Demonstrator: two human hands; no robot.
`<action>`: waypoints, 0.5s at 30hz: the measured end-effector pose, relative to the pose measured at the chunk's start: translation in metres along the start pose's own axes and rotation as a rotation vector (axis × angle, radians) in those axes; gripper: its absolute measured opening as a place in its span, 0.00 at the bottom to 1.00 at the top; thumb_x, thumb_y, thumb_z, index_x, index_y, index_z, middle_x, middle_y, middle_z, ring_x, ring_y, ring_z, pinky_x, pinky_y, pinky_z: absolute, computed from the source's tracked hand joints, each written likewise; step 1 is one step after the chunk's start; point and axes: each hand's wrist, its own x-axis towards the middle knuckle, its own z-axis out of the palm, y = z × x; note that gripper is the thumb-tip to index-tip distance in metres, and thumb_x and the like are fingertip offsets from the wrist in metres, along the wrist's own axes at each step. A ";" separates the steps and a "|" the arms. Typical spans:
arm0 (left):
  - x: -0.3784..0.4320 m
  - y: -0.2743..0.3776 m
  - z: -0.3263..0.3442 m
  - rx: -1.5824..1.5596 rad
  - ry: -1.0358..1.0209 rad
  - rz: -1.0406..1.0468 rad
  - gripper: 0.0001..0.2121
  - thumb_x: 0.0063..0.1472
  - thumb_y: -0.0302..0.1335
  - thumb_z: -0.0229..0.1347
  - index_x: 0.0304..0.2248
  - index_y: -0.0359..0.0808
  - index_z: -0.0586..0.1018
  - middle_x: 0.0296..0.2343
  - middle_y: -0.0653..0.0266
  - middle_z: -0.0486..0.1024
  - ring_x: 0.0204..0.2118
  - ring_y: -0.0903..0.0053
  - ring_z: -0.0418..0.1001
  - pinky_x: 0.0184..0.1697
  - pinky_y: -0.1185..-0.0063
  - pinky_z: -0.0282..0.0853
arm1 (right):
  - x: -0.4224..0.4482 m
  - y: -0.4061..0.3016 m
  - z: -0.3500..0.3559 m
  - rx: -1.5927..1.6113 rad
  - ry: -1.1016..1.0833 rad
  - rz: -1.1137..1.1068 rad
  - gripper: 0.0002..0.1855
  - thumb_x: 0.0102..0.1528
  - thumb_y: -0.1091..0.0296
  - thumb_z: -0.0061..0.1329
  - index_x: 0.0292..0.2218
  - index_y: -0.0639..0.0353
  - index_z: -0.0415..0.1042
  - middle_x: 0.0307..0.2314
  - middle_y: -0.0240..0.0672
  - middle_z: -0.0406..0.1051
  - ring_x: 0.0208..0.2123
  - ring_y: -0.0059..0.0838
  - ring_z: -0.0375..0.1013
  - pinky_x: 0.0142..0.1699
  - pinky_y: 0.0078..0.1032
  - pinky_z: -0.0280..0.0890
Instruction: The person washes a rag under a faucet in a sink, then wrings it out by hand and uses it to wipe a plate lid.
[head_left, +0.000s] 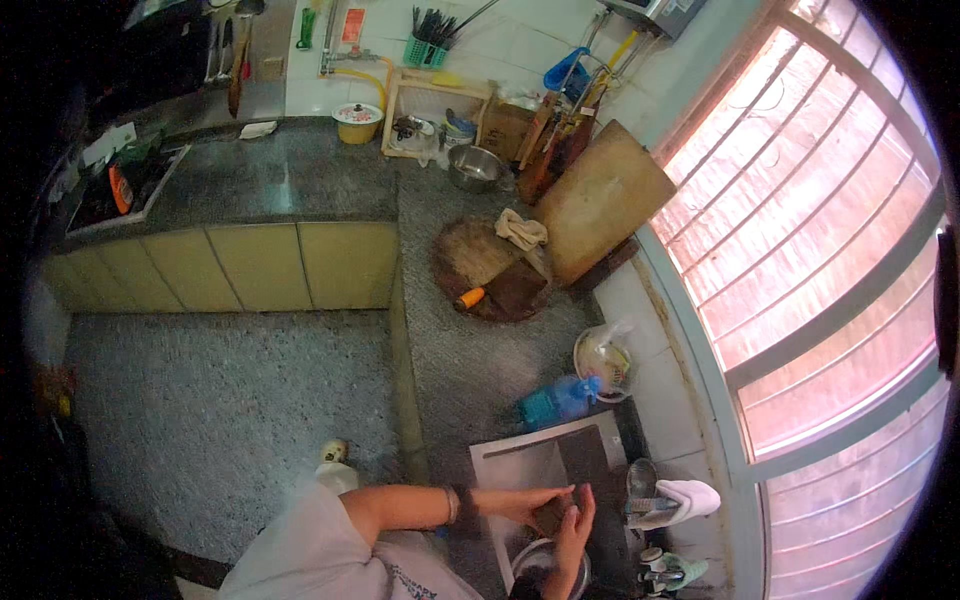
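Observation:
Over the sink, my left hand reaches in from the left, its fingers around a dark brown object too blurred to name. My right hand comes up from below, fingers extended, close against the object's other side; whether it grips is unclear. Beneath the hands a round metal bowl sits in the sink, partly hidden by my right wrist. A blue plastic bottle or bag lies on the counter beside the sink's upper edge.
A cleaver with an orange handle and a cloth lie on a round chopping block. A rectangular board leans by the window. A bagged bowl and a cup with a white cloth stand near the sink.

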 end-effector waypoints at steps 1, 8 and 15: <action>-0.010 0.004 -0.008 -0.086 -0.131 0.009 0.19 0.57 0.45 0.43 0.35 0.35 0.69 0.28 0.66 0.68 0.29 0.78 0.69 0.29 0.79 0.67 | 0.005 -0.003 0.011 -0.097 0.035 -0.113 0.16 0.52 0.64 0.42 0.41 0.62 0.62 0.41 0.43 0.61 0.41 0.33 0.62 0.46 0.29 0.56; -0.170 0.112 0.004 0.244 0.225 0.131 0.16 0.57 0.42 0.44 0.35 0.36 0.69 0.29 0.68 0.68 0.29 0.83 0.67 0.27 0.84 0.66 | 0.020 -0.098 -0.029 0.401 0.259 -0.253 0.08 0.48 0.71 0.46 0.31 0.63 0.63 0.33 0.34 0.63 0.31 0.22 0.63 0.39 0.21 0.59; -0.428 0.188 -0.051 0.355 0.858 0.446 0.12 0.56 0.36 0.46 0.35 0.37 0.70 0.30 0.66 0.69 0.28 0.80 0.68 0.26 0.81 0.67 | -0.027 -0.014 0.008 0.664 0.175 0.085 0.16 0.50 0.54 0.40 0.41 0.46 0.66 0.41 0.30 0.62 0.40 0.28 0.63 0.47 0.34 0.56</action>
